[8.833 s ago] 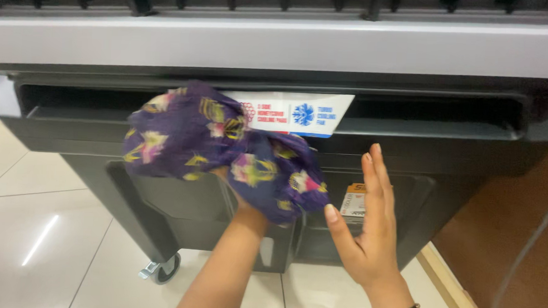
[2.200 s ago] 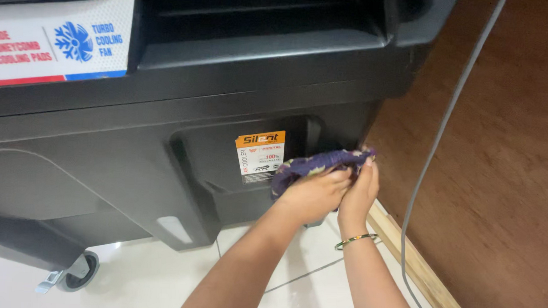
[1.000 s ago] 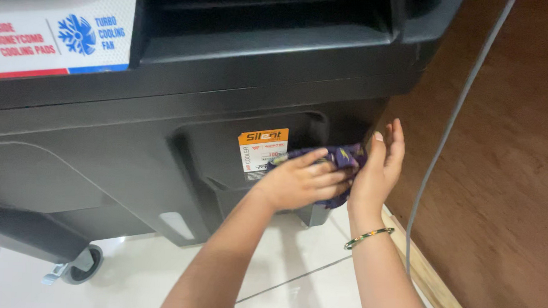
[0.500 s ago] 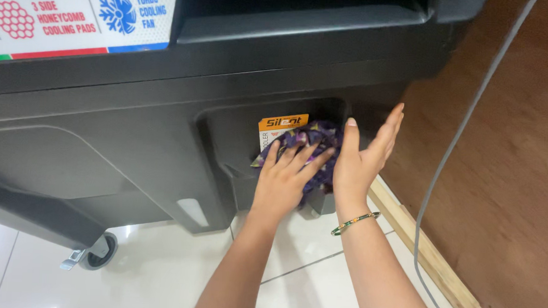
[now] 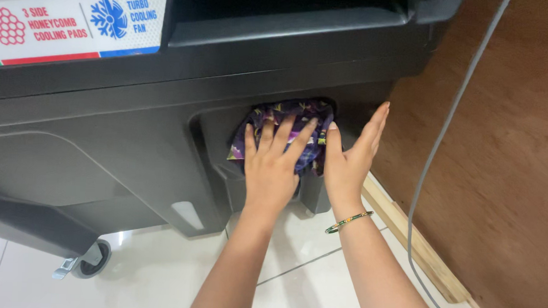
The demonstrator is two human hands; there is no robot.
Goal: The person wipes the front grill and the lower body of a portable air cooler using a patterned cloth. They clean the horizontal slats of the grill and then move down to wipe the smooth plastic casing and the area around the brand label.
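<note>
White rectangular label [image 5: 70, 22], cooler's upper-left.

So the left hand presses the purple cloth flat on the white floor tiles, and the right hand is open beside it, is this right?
Not quite. In the head view the left hand presses the cloth flat against the recessed panel of the black cooler, not on the floor tiles. The right hand is open beside it, as you say.
</note>
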